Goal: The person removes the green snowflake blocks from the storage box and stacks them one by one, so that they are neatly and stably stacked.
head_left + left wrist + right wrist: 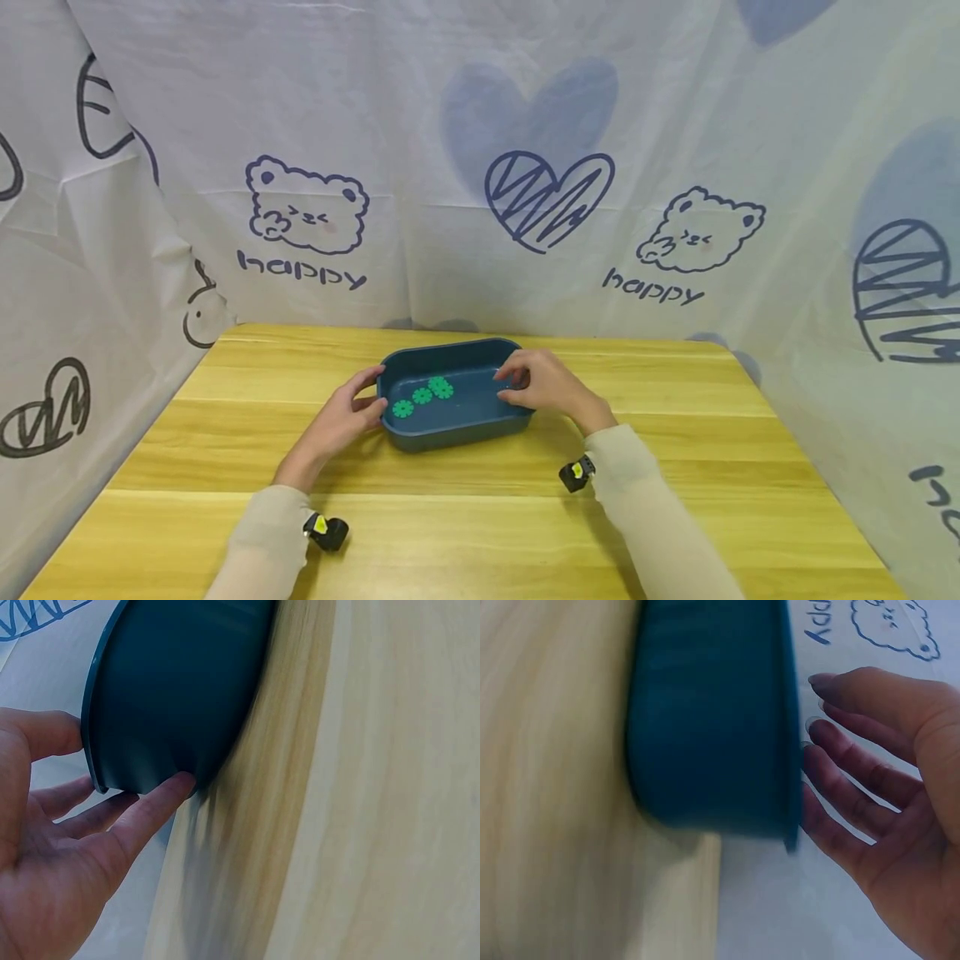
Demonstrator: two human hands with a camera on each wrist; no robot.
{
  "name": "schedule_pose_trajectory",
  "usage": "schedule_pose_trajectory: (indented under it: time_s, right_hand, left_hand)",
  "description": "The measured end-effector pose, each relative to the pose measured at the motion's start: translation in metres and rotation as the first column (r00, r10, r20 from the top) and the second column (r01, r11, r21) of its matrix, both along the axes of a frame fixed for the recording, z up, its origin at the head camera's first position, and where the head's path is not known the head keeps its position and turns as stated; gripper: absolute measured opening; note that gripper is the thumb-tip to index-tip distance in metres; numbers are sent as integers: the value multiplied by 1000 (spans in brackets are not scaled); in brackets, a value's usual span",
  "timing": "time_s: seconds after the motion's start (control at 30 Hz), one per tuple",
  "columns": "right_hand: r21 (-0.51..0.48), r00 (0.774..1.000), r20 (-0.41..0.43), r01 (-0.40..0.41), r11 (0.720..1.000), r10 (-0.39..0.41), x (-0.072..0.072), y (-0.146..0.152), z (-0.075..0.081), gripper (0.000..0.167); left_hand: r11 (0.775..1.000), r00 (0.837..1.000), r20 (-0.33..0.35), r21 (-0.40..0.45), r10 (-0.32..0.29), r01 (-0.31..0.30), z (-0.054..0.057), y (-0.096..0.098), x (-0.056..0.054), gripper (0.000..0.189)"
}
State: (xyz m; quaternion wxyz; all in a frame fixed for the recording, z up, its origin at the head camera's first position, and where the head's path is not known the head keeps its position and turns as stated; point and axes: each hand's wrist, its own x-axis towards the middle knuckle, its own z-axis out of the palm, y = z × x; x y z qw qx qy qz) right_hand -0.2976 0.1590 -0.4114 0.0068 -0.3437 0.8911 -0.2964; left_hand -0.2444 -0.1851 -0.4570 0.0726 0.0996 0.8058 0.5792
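Observation:
A dark blue oblong plastic basin (450, 433) sits on the wooden table, long side toward me. Several small green snowflake-shaped discs (422, 396) lie on its floor toward the left, two of them overlapping. At the basin's left end my left hand (347, 417) holds it, with the thumb at the rim and fingers against the outer wall in the left wrist view. Over the right end reaches my right hand (542, 383), its fingers loosely bent and the thumb apart from them. Nothing shows between those fingers; in the right wrist view they are close by the rim.
The yellow wooden table (450, 533) extends around the basin on every side. A white cloth (420, 250) printed with hearts, bears and "happy" hangs behind the table and along both sides. A small black camera (326, 532) is strapped to each wrist.

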Motion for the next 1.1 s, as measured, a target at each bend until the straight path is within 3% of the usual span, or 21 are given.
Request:
schedule_pose_trajectory:
  time_s: [0.27, 0.63, 1.1]
  right_hand:
    - [56, 998, 58, 13, 998, -16, -7, -30, -14, 25]
    - [115, 996, 75, 31, 993, -39, -22, -66, -32, 26]
    - [162, 994, 100, 20, 987, -36, -27, -90, -40, 32]
  left_hand:
    - [1000, 1000, 4, -4, -2, 2, 0, -1, 1, 61]
    - [1000, 1000, 6, 0, -3, 3, 1, 0, 1, 61]
    - [1000, 1000, 9, 2, -1, 1, 1, 1, 1, 61]
